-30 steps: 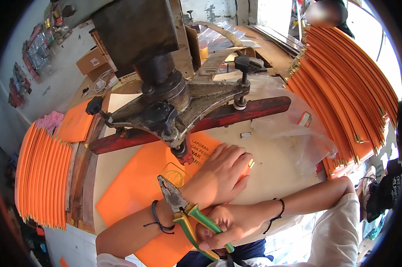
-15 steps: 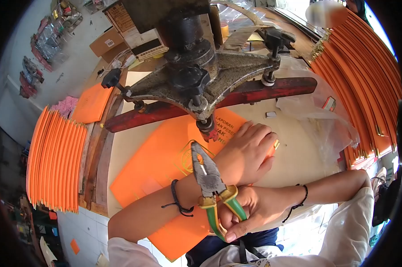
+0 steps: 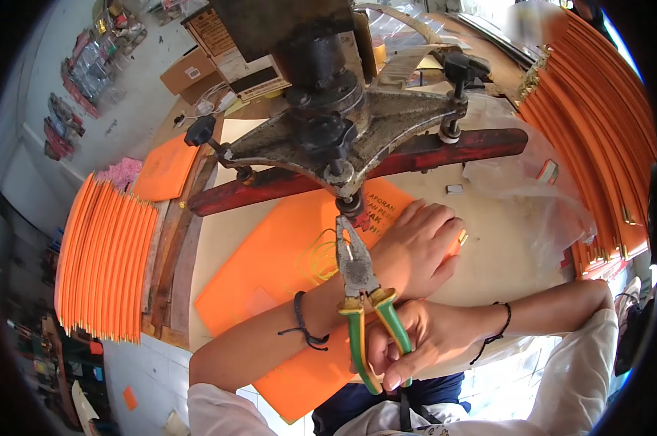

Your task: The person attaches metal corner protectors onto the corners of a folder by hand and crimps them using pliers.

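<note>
My left hand (image 3: pixel 424 243) is curled over the right end of an orange folder (image 3: pixel 252 251), whose gold metal corner shows beside the fingers. The folder lies at a slant, with gold lettering and a gold emblem. Combination pliers (image 3: pixel 357 269) with green and yellow handles are in my right hand (image 3: pixel 408 341), which grips the handles below my left wrist. Their jaws stand slightly apart and point up, in front of the folder from my viewpoint. I see no object between them. Part of the folder is hidden under my left forearm.
A metal press (image 3: pixel 343 131) with a dark red bar (image 3: pixel 481 147) stands over the board. Stacked orange folders (image 3: pixel 107 261) rise at the left, and a taller stack (image 3: pixel 597 138) at the right. Clear plastic (image 3: pixel 525 174) lies near the right stack. Cardboard boxes (image 3: pixel 190 73) sit behind.
The whole view has shifted slightly to the right. The pliers in my right hand have turned more upright, their tip now nearer the press. My left hand stays at the folder's corner.
</note>
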`<control>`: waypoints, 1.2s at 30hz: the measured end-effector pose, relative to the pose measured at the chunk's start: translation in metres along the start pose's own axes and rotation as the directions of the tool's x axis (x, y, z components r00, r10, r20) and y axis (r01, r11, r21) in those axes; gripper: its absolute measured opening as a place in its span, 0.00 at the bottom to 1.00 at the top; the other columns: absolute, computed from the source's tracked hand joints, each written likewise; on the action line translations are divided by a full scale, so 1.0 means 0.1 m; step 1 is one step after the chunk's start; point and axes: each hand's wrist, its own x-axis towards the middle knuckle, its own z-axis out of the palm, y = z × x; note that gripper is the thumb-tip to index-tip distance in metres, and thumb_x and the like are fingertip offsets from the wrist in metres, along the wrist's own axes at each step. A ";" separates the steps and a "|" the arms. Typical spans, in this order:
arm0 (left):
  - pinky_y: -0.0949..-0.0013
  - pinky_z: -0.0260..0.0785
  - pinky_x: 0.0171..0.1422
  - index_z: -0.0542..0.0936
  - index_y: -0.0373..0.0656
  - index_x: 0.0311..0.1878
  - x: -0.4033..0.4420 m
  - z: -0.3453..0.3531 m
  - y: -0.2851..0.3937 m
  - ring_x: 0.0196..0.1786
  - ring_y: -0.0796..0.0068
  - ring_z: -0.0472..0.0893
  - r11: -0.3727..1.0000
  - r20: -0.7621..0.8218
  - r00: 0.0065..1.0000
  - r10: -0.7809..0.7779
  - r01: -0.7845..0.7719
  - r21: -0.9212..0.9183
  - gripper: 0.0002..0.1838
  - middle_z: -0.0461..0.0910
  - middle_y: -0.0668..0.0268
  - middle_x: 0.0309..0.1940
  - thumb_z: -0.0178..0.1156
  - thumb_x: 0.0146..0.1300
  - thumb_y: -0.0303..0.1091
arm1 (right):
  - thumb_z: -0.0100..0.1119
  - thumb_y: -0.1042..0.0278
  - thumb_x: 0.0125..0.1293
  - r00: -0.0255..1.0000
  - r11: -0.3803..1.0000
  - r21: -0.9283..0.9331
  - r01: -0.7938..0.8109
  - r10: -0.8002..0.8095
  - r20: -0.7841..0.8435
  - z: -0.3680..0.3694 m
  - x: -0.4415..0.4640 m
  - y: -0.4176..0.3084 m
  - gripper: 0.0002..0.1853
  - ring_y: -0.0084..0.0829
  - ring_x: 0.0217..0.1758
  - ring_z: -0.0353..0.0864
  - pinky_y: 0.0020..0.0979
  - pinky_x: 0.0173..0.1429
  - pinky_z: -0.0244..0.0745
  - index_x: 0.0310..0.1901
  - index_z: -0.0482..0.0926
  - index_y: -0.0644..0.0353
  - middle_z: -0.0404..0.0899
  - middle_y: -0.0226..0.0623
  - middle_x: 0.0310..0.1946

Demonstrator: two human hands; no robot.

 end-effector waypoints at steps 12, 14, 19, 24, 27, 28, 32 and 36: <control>0.56 0.66 0.57 0.75 0.40 0.53 0.02 0.01 -0.03 0.48 0.54 0.73 1.000 0.005 1.000 0.011 -0.010 -0.026 0.23 0.73 0.58 0.47 0.64 0.52 0.31 | 0.65 0.68 0.67 0.997 0.997 0.038 0.072 -0.071 -0.040 -0.02 0.03 0.01 0.16 0.21 0.33 0.75 0.25 0.39 0.71 0.25 0.70 0.60 0.77 0.30 0.29; 0.56 0.66 0.56 0.75 0.40 0.53 0.01 0.01 -0.02 0.47 0.54 0.73 1.000 0.004 1.000 -0.006 0.006 -0.012 0.24 0.73 0.57 0.47 0.64 0.51 0.31 | 0.66 0.71 0.65 0.991 0.992 0.038 0.121 -0.119 -0.057 -0.02 0.04 0.06 0.16 0.22 0.33 0.76 0.25 0.39 0.74 0.24 0.69 0.60 0.77 0.33 0.28; 0.55 0.66 0.57 0.74 0.39 0.53 0.00 0.02 -0.02 0.48 0.53 0.73 1.000 -0.009 1.000 0.005 -0.005 -0.002 0.24 0.72 0.57 0.47 0.64 0.51 0.30 | 0.65 0.74 0.66 0.996 0.994 0.090 0.070 -0.064 -0.065 -0.01 0.05 0.07 0.17 0.23 0.34 0.77 0.26 0.38 0.75 0.24 0.66 0.61 0.75 0.34 0.29; 0.55 0.66 0.58 0.73 0.39 0.54 0.00 0.01 -0.01 0.51 0.53 0.73 1.000 0.023 1.000 -0.010 0.010 -0.015 0.23 0.72 0.57 0.48 0.64 0.53 0.30 | 0.62 0.66 0.69 0.994 0.994 0.049 0.101 -0.099 -0.048 -0.01 0.05 0.12 0.20 0.18 0.32 0.70 0.23 0.35 0.65 0.24 0.63 0.57 0.73 0.27 0.29; 0.49 0.59 0.67 0.73 0.37 0.52 -0.01 0.05 -0.03 0.54 0.53 0.73 1.000 0.018 1.000 -0.004 0.004 -0.012 0.24 0.72 0.56 0.48 0.64 0.52 0.34 | 0.61 0.66 0.70 0.996 0.998 -0.006 0.066 -0.066 -0.067 0.01 0.04 0.06 0.20 0.16 0.29 0.67 0.24 0.31 0.63 0.23 0.62 0.57 0.71 0.26 0.27; 0.48 0.59 0.67 0.73 0.37 0.52 -0.02 0.05 -0.03 0.54 0.53 0.73 1.000 0.020 1.000 -0.005 0.005 -0.012 0.23 0.72 0.55 0.48 0.63 0.52 0.34 | 0.61 0.66 0.70 0.996 0.998 -0.043 0.048 -0.051 -0.072 0.02 0.04 0.03 0.20 0.16 0.28 0.66 0.24 0.30 0.63 0.24 0.61 0.57 0.70 0.26 0.27; 0.52 0.63 0.62 0.73 0.38 0.53 -0.01 0.03 -0.01 0.52 0.53 0.73 1.000 0.006 1.000 0.002 -0.002 -0.004 0.22 0.72 0.56 0.48 0.63 0.55 0.32 | 0.62 0.71 0.69 0.991 0.992 -0.021 0.123 -0.124 -0.046 -0.05 0.05 0.13 0.16 0.23 0.31 0.68 0.27 0.37 0.67 0.26 0.66 0.60 0.70 0.32 0.29; 0.55 0.65 0.59 0.74 0.39 0.53 0.00 0.04 -0.03 0.51 0.53 0.73 1.000 0.000 1.000 0.015 -0.015 0.002 0.21 0.73 0.57 0.48 0.63 0.56 0.31 | 0.63 0.68 0.69 0.991 0.993 -0.043 0.113 -0.115 -0.068 -0.03 0.05 0.09 0.20 0.20 0.32 0.69 0.26 0.35 0.65 0.25 0.62 0.58 0.70 0.28 0.28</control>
